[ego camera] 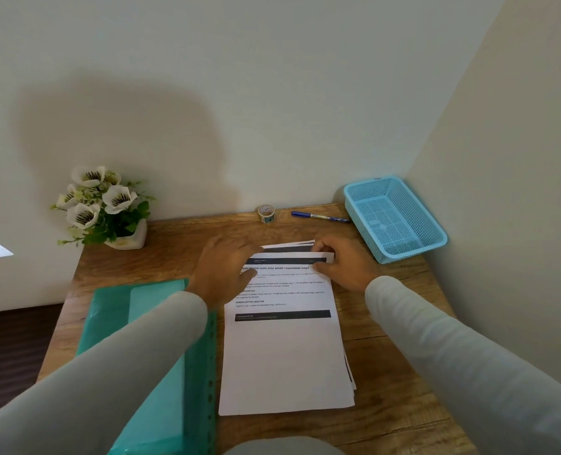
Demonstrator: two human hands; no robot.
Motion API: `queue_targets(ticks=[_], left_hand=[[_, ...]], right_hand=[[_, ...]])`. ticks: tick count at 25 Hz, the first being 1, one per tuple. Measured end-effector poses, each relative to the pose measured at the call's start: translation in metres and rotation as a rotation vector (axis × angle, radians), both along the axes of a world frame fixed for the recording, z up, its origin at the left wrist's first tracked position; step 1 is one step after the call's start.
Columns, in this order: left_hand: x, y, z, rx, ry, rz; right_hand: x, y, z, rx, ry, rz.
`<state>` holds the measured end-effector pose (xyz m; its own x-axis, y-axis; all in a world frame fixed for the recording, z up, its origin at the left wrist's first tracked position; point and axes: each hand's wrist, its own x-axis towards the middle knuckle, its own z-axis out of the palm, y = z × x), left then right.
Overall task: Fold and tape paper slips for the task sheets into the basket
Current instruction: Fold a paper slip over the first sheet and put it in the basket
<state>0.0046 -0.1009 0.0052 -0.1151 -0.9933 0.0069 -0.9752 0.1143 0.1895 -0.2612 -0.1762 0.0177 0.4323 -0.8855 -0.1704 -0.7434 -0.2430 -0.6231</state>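
Observation:
A stack of printed task sheets [285, 356] lies in the middle of the wooden desk. My left hand [223, 270] rests on the top left part of the stack, its fingers spread over the text. My right hand [341, 261] pinches the top right corner of the uppermost sheet between thumb and fingers. A light blue mesh basket [394, 218] stands at the far right corner with nothing inside. A small roll of clear tape [266, 213] stands near the back wall. Beside it lies a blue marker [318, 216].
A green plastic folder [148, 339] lies left of the sheets, partly under my left sleeve. A white pot of artificial flowers [102, 208] stands at the far left corner. Walls close the desk [394, 405] at the back and right.

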Motion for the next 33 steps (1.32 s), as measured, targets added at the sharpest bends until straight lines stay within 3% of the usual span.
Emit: queue_targets(ticks=[5, 11, 25, 33], left_hand=[[-0.008, 0.023, -0.002, -0.078, 0.133, -0.005], [-0.017, 0.05, -0.022, 0.032, 0.19, 0.012], [-0.033, 0.064, -0.05, 0.141, -0.11, -0.056], [-0.017, 0.048, -0.044, 0.189, -0.192, -0.03]], right_hand=[[0.006, 0.021, 0.016, -0.116, 0.129, 0.141], [0.015, 0.061, 0.009, -0.144, 0.291, 0.192], [0.061, 0.117, -0.067, -0.213, 0.47, 0.192], [0.023, 0.104, -0.062, -0.12, 0.625, -0.034]])
